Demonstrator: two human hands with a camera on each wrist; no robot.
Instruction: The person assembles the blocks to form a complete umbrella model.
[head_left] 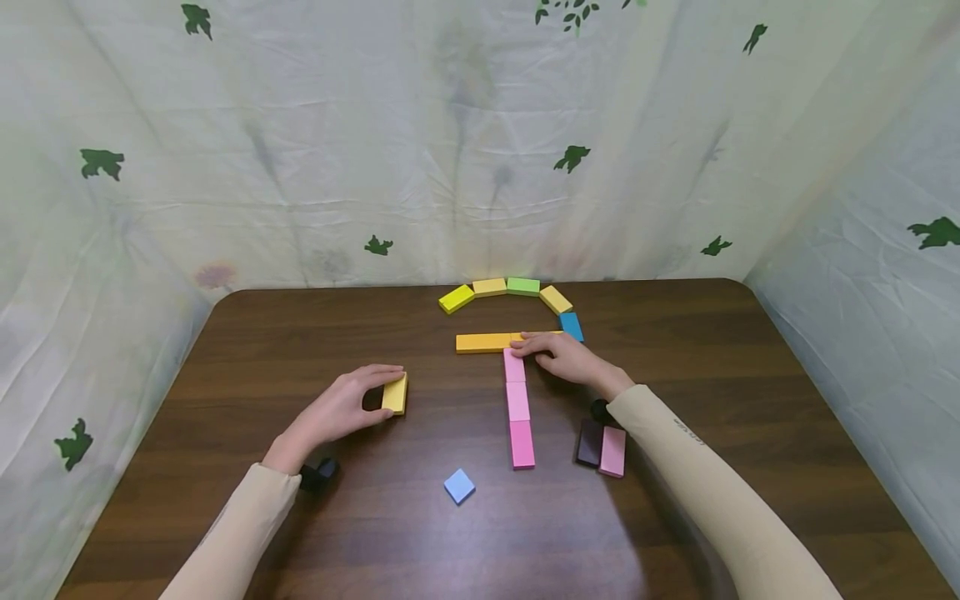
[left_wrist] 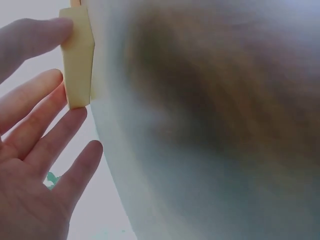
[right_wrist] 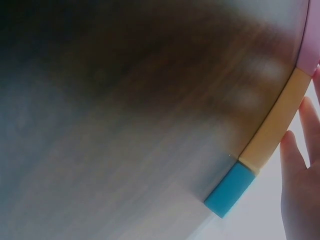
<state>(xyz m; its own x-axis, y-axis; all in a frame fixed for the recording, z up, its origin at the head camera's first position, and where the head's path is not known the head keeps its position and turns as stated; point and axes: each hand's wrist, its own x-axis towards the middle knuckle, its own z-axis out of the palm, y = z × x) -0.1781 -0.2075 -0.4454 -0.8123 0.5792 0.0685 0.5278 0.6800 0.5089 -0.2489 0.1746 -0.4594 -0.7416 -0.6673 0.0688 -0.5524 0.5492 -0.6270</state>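
My left hand [head_left: 337,407] pinches a pale yellow block [head_left: 396,395] between thumb and fingers, left of the other blocks; the left wrist view shows the same block [left_wrist: 77,65] under the thumb. At the middle of the table, my right hand [head_left: 568,357] reaches over a row of orange blocks [head_left: 483,343], its fingertips where that row meets a column of pink blocks [head_left: 517,402]. In the right wrist view, its fairly straight fingers [right_wrist: 294,152] lie along an orange block [right_wrist: 278,122]. A blue block [head_left: 572,326] touches the right end of the orange row.
Behind the row, yellow, tan and green blocks [head_left: 522,287] curve in an arc. A light blue square block [head_left: 460,487] lies near the front. Beside my right forearm sit a black block [head_left: 589,443] and a pink block [head_left: 612,452]. White cloth [head_left: 337,167] hangs behind the table.
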